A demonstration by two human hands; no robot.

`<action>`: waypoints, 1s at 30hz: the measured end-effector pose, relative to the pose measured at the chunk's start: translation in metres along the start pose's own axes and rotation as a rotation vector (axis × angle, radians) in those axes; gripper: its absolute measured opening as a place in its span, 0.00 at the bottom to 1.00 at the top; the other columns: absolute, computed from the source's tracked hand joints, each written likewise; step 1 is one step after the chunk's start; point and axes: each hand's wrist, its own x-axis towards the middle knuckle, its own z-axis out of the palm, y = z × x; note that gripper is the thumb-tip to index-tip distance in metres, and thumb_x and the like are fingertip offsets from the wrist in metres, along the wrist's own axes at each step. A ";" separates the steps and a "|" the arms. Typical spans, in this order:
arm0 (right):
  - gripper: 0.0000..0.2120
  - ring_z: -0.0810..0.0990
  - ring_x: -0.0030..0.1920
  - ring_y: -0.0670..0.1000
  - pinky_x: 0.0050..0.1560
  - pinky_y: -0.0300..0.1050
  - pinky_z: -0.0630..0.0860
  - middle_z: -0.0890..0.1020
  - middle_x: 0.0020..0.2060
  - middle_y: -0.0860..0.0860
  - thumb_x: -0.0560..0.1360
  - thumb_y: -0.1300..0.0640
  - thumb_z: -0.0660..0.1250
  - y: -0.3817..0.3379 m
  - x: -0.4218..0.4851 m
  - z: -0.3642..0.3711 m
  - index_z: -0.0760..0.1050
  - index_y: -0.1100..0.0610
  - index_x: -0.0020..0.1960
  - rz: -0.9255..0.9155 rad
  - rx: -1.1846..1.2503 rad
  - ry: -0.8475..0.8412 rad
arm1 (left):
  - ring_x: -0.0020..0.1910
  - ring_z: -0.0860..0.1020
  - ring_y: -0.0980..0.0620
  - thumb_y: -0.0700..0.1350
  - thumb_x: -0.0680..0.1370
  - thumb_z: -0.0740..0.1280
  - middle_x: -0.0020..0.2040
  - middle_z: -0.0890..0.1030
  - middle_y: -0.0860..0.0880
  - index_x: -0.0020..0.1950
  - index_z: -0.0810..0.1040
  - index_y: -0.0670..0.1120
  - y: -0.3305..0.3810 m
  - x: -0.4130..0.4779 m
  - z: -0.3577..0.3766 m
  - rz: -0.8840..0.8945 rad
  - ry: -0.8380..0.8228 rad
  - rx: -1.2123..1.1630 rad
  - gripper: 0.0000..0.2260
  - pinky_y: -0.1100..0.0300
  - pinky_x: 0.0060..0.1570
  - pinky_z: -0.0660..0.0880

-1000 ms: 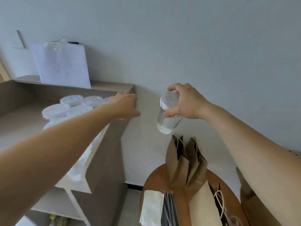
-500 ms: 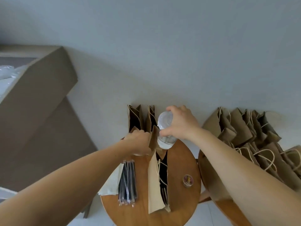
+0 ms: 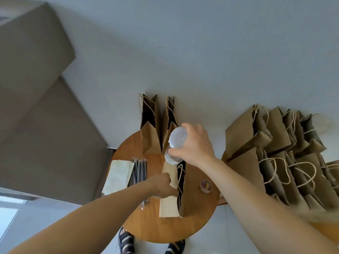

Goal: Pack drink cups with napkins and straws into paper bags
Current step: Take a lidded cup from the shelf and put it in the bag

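My right hand (image 3: 194, 143) grips a clear lidded drink cup (image 3: 175, 144) by its top, tilted, just above the open mouth of a brown paper bag (image 3: 171, 195) standing on the round wooden table (image 3: 159, 228). My left hand (image 3: 163, 186) pinches the bag's left edge near the opening and holds it apart. A stack of pale napkins (image 3: 118, 175) and a bundle of dark wrapped straws (image 3: 139, 171) lie on the table left of the bag.
Two more open paper bags (image 3: 152, 132) stand at the table's far side against the wall. Several handled bags (image 3: 286, 153) crowd a second table at right. A small tub of coloured paper clips (image 3: 206, 186) sits right of the bag. A brown cabinet (image 3: 36, 88) stands left.
My right hand has carried the cup from beside the shelf down over the table. My left hand has left the shelf and taken hold of the bag's edge, moving nearer along it.
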 end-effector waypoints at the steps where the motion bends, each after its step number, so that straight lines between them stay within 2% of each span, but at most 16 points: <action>1: 0.44 0.67 0.65 0.53 0.52 0.46 0.68 0.67 0.66 0.49 0.63 0.38 0.76 0.000 -0.003 0.002 0.62 0.46 0.72 0.009 -0.006 -0.001 | 0.56 0.76 0.48 0.64 0.70 0.69 0.59 0.75 0.48 0.70 0.67 0.44 -0.001 0.000 0.002 -0.006 -0.019 -0.078 0.36 0.48 0.60 0.76; 4: 0.44 0.67 0.65 0.52 0.54 0.46 0.69 0.66 0.67 0.49 0.63 0.38 0.77 0.002 -0.011 0.006 0.61 0.46 0.72 0.025 -0.027 0.004 | 0.55 0.78 0.47 0.66 0.67 0.67 0.59 0.76 0.46 0.72 0.65 0.45 -0.004 -0.004 0.008 -0.016 -0.067 -0.237 0.40 0.47 0.58 0.78; 7: 0.44 0.66 0.65 0.52 0.55 0.46 0.70 0.66 0.66 0.49 0.63 0.38 0.76 0.002 -0.014 0.005 0.61 0.46 0.72 0.041 -0.046 0.018 | 0.55 0.78 0.47 0.70 0.68 0.65 0.60 0.77 0.47 0.74 0.62 0.46 -0.003 -0.007 0.012 0.017 -0.021 -0.107 0.42 0.48 0.55 0.78; 10: 0.44 0.66 0.66 0.52 0.57 0.49 0.72 0.66 0.67 0.49 0.63 0.37 0.76 0.004 -0.015 0.004 0.60 0.46 0.73 0.080 -0.038 0.019 | 0.47 0.80 0.48 0.70 0.71 0.64 0.51 0.80 0.49 0.69 0.64 0.47 0.003 -0.010 0.013 0.078 0.077 0.091 0.36 0.48 0.49 0.80; 13: 0.44 0.67 0.66 0.52 0.56 0.47 0.72 0.66 0.67 0.49 0.63 0.36 0.75 0.005 -0.016 0.006 0.60 0.46 0.73 0.105 -0.035 0.033 | 0.47 0.80 0.46 0.65 0.77 0.61 0.49 0.79 0.48 0.63 0.67 0.46 0.006 -0.010 0.013 0.105 0.127 0.080 0.26 0.49 0.46 0.79; 17: 0.44 0.67 0.65 0.52 0.51 0.45 0.69 0.66 0.67 0.49 0.64 0.36 0.75 0.008 -0.017 0.007 0.60 0.46 0.73 0.125 -0.034 0.067 | 0.45 0.82 0.45 0.53 0.79 0.62 0.50 0.80 0.44 0.58 0.71 0.44 -0.002 -0.006 0.007 0.085 0.097 -0.141 0.14 0.47 0.48 0.81; 20: 0.44 0.67 0.65 0.52 0.55 0.47 0.73 0.66 0.67 0.49 0.64 0.36 0.75 0.009 -0.018 0.007 0.60 0.46 0.74 0.139 -0.029 0.072 | 0.32 0.84 0.47 0.45 0.78 0.63 0.40 0.82 0.43 0.50 0.73 0.43 -0.012 -0.002 0.005 -0.040 0.065 -0.341 0.06 0.54 0.36 0.83; 22: 0.44 0.67 0.66 0.52 0.56 0.48 0.73 0.66 0.67 0.49 0.65 0.36 0.75 0.011 -0.020 0.008 0.60 0.46 0.74 0.141 -0.025 0.072 | 0.28 0.83 0.47 0.43 0.80 0.61 0.33 0.81 0.43 0.48 0.73 0.42 -0.017 -0.001 0.004 -0.162 0.070 -0.483 0.05 0.59 0.30 0.80; 24: 0.44 0.67 0.66 0.52 0.58 0.48 0.74 0.66 0.67 0.49 0.65 0.36 0.75 0.012 -0.022 0.008 0.60 0.46 0.74 0.121 -0.024 0.064 | 0.29 0.84 0.46 0.43 0.81 0.60 0.32 0.83 0.41 0.50 0.73 0.40 -0.021 -0.001 0.002 -0.231 0.070 -0.578 0.07 0.60 0.29 0.80; 27: 0.43 0.66 0.66 0.50 0.59 0.48 0.73 0.65 0.67 0.47 0.65 0.37 0.75 0.017 -0.026 0.005 0.59 0.46 0.73 0.000 -0.062 -0.013 | 0.31 0.84 0.46 0.43 0.81 0.60 0.35 0.84 0.39 0.52 0.73 0.39 -0.027 -0.003 -0.001 -0.248 0.068 -0.634 0.07 0.62 0.26 0.77; 30: 0.41 0.66 0.66 0.49 0.59 0.46 0.76 0.64 0.68 0.46 0.66 0.36 0.74 0.020 -0.028 0.005 0.59 0.44 0.72 -0.221 -0.187 -0.134 | 0.32 0.85 0.44 0.42 0.81 0.59 0.39 0.84 0.38 0.54 0.72 0.41 -0.029 -0.008 -0.001 -0.229 0.080 -0.692 0.06 0.59 0.29 0.79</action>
